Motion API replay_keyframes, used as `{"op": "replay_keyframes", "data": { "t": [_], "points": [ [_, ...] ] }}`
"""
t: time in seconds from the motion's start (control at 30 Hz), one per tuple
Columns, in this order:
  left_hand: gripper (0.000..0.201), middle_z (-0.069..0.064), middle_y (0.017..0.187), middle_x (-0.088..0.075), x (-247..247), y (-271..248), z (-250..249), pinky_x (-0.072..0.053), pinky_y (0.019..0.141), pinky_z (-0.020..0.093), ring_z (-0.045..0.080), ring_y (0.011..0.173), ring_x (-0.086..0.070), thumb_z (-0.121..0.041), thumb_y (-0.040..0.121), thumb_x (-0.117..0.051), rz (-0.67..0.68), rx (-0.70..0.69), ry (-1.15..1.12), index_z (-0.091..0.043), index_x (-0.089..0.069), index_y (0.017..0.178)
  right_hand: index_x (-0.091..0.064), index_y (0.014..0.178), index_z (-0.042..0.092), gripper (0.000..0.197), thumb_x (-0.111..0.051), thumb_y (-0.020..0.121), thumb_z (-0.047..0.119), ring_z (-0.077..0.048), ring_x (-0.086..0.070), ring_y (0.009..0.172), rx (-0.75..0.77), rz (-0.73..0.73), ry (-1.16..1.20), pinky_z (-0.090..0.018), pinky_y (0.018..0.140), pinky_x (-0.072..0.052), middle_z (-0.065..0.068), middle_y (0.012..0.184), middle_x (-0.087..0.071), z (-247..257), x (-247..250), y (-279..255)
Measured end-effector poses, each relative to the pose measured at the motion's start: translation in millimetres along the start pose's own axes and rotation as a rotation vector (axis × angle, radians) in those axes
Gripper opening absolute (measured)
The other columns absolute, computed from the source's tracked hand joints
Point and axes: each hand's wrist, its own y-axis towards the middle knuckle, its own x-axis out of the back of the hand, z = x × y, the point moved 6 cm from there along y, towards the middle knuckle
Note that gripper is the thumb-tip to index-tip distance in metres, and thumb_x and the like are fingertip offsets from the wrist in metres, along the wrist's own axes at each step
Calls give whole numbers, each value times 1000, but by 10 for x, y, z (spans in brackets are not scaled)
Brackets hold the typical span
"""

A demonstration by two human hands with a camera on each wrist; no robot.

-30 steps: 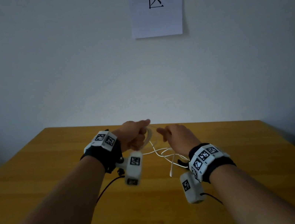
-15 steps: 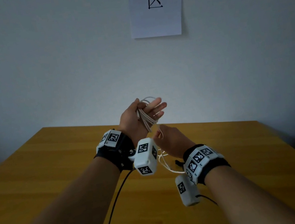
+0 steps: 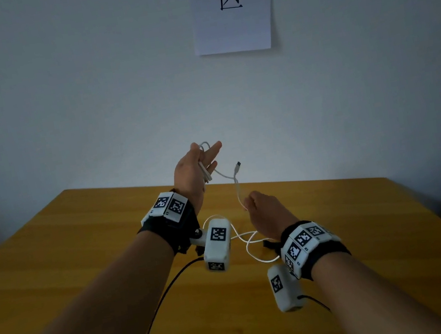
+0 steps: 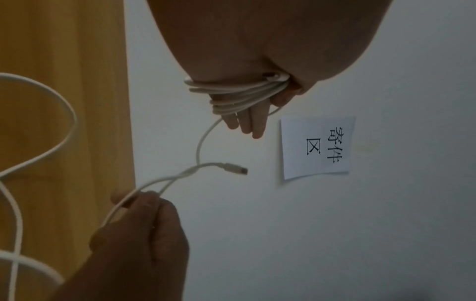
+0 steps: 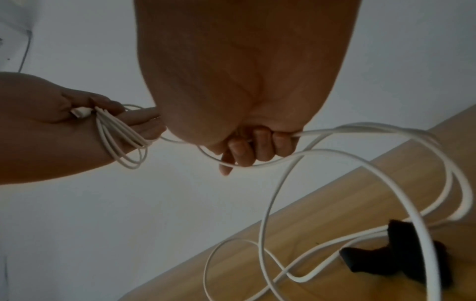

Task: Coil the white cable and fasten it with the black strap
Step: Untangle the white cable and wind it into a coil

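My left hand (image 3: 203, 160) is raised above the table's far edge, fingers straight. Several turns of the white cable (image 3: 206, 173) are wound round them, and the thumb pins the coil (image 4: 239, 91) against the palm. From the coil one strand runs down to my right hand (image 3: 264, 212), whose curled fingers (image 5: 257, 146) grip the cable. A USB plug (image 3: 238, 163) sticks up free between the hands. Loose loops (image 3: 251, 244) of the same cable lie on the table under my wrists. The black strap (image 5: 396, 256) lies flat on the wood beside those loops, partly hidden by my right wrist in the head view.
The yellow wooden table (image 3: 81, 248) stands against a pale wall. A white paper sheet (image 3: 233, 4) with black characters hangs on the wall above. A thin black cord (image 3: 160, 302) from the wrist cameras trails over the table toward me.
My left hand has risen and opened its fingers with more turns wound on. The right hand has dropped lower and to the right, and the plug end now swings free between them.
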Motion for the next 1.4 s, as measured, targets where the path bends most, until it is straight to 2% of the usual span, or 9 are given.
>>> {"op": "replay_keyframes", "data": {
  "t": [0.13, 0.37, 0.5, 0.57, 0.8, 0.93, 1.1, 1.2, 1.4],
  "points": [
    [55, 12, 121, -69, 10, -15, -10, -41, 111, 43, 20, 123, -59, -29, 105, -30, -29, -60, 107, 20, -34, 131, -57, 115, 10, 25, -37, 109, 25, -28, -63, 96, -115, -76, 40, -35, 77, -45, -11, 110, -66, -104, 44, 13],
    [30, 16, 120, -69, -91, -74, -47, -46, 106, 45, 24, 120, -61, -26, 106, -29, 36, -100, 146, -11, -54, 98, -72, 103, -1, 26, -51, 97, 12, -33, -73, 87, -362, -109, 28, -35, 69, -60, -18, 103, -76, -263, 138, 35],
    [32, 21, 115, -70, -121, -104, -59, -49, 101, 47, 28, 114, -65, -23, 105, -29, 58, -122, 155, -7, -54, 94, -60, 73, -4, 29, -47, 98, 1, -26, -63, 47, -502, -130, 195, -32, 50, -56, -18, 72, -74, -289, 194, -36],
    [33, 23, 114, -69, -135, -110, -42, -50, 99, 48, 29, 113, -65, -23, 105, -30, 81, -101, 156, -4, -55, 96, -58, 62, -2, 37, -46, 98, -2, -26, -60, 47, -510, -103, 210, -36, 56, -58, -18, 71, -75, -280, 215, -38],
    [37, 27, 110, -70, -247, -147, 85, -55, 89, 45, 36, 103, -69, -26, 104, -32, 193, 33, 170, -10, -47, 74, -61, 84, -1, 26, -52, 101, 16, -39, -77, 83, -424, -184, 105, -47, 81, -64, -25, 95, -77, -211, 248, 45],
    [37, 25, 107, -71, -237, -140, 118, -55, 89, 45, 38, 101, -70, -28, 103, -33, 197, 87, 141, -13, -42, 70, -49, 129, -1, 41, -67, 96, 17, -37, -61, 120, -340, -288, -19, -35, 88, -50, -22, 134, -56, -154, 330, 6],
    [37, 27, 107, -70, -211, -137, 124, -55, 90, 45, 39, 101, -69, -26, 103, -32, 133, 125, 79, -14, -39, 69, -62, 117, 15, 28, -51, 92, 5, -25, -60, 110, -28, -302, 141, -40, 90, -52, -8, 118, -66, 93, 314, -44],
    [38, 27, 109, -70, -208, -138, 134, -54, 92, 45, 40, 103, -69, -24, 102, -31, 121, 146, 22, -15, -36, 66, -61, 119, 19, 26, -41, 102, 18, -9, -66, 98, -63, -254, 547, -23, 77, -44, -3, 103, -78, 127, 255, -76],
    [38, 31, 117, -65, -254, -169, 125, -46, 103, 47, 42, 110, -65, -26, 101, -30, 201, 245, -223, -17, -37, 64, -68, 101, 15, 30, -43, 108, 29, -19, -65, 98, -7, -293, 507, -28, 78, -48, -3, 103, -72, 54, 149, 72]
  ]
}}
